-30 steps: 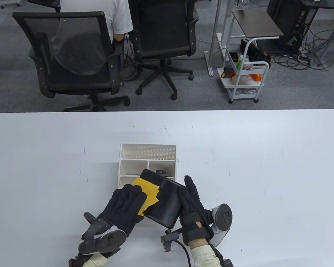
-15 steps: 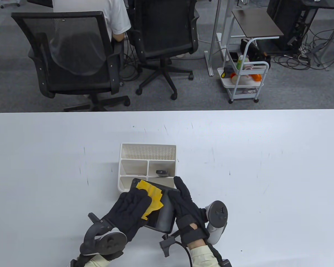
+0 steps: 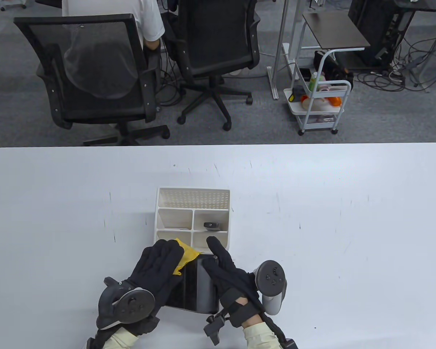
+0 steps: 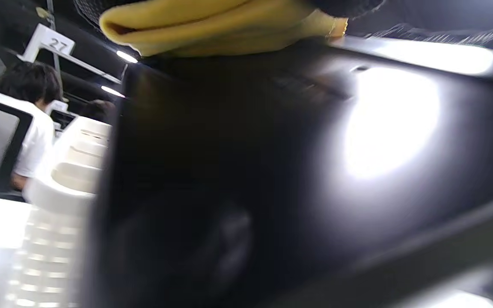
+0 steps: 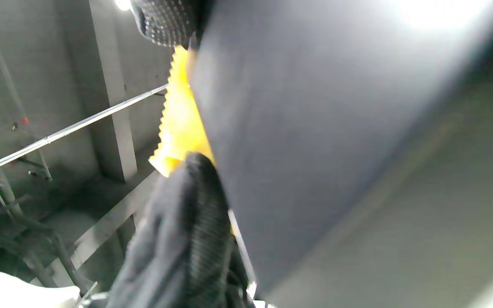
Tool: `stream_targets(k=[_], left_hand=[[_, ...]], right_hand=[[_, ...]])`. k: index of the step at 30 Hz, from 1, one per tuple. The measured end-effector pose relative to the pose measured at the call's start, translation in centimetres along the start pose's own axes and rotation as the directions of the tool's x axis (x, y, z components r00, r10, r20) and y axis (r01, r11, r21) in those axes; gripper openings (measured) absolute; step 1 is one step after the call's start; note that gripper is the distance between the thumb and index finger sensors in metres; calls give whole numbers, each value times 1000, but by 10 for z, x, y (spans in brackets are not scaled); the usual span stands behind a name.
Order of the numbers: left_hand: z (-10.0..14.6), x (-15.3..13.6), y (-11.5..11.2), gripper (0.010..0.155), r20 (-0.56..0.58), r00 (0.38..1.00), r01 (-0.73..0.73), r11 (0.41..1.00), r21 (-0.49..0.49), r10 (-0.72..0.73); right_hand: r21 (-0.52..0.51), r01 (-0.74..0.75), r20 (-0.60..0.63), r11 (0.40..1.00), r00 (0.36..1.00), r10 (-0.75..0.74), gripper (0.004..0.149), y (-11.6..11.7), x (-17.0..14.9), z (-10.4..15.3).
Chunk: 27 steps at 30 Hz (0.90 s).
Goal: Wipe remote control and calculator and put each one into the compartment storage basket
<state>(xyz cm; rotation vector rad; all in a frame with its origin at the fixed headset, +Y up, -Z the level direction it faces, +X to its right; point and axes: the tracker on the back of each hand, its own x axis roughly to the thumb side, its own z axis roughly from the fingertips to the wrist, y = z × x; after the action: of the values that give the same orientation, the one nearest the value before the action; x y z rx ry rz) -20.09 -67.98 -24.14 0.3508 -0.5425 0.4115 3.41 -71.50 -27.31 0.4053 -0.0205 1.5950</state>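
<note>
Both gloved hands hold the black calculator [image 3: 193, 287] just above the table, in front of the white compartment basket [image 3: 192, 192]. My right hand [image 3: 218, 256] grips its right edge, fingers lying over the top. With my left hand [image 3: 166, 251] I hold the yellow cloth [image 3: 184, 256] against the calculator's far left corner. The left wrist view shows the folded cloth [image 4: 212, 25] above the glossy calculator [image 4: 272, 171]. In the right wrist view the cloth [image 5: 180, 124] lies along the edge of the calculator [image 5: 315, 128]. The remote control [image 3: 211, 225] stands in the basket's middle right compartment.
The white table [image 3: 330, 225] stretches wide on both sides of the basket. Beyond its far edge stand two black office chairs [image 3: 94, 72], a seated person in a white shirt, and a small white trolley [image 3: 318, 105].
The calculator has swung from a diagonal tilt to lie lengthwise and come nearer the table's front edge. Both hands moved back with it, and the cloth slid to its far left corner.
</note>
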Motion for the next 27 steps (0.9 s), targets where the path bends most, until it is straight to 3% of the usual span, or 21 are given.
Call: stream_targets(k=[3,14,19,27], left_hand=[[-2,11,1,56,28,995,-99,995,-1,99],[1,-3,-1,56,-39,998,56,998,-27,-57],[1,4,-4,57,2,992,123,992,-34,-123],[1,18,-7,56,114,986,125,992,-28,-122]], right_hand=[[17,-11,-1,1000,1000,11,66,3,-1,0],[-35,50,-6,998,999,-50,67,-7,-2,1],[-68,92,-11,993,996,-93,66,-12,-3,1],[-232,191,1,954,981,-196,66,-26,-3,6]])
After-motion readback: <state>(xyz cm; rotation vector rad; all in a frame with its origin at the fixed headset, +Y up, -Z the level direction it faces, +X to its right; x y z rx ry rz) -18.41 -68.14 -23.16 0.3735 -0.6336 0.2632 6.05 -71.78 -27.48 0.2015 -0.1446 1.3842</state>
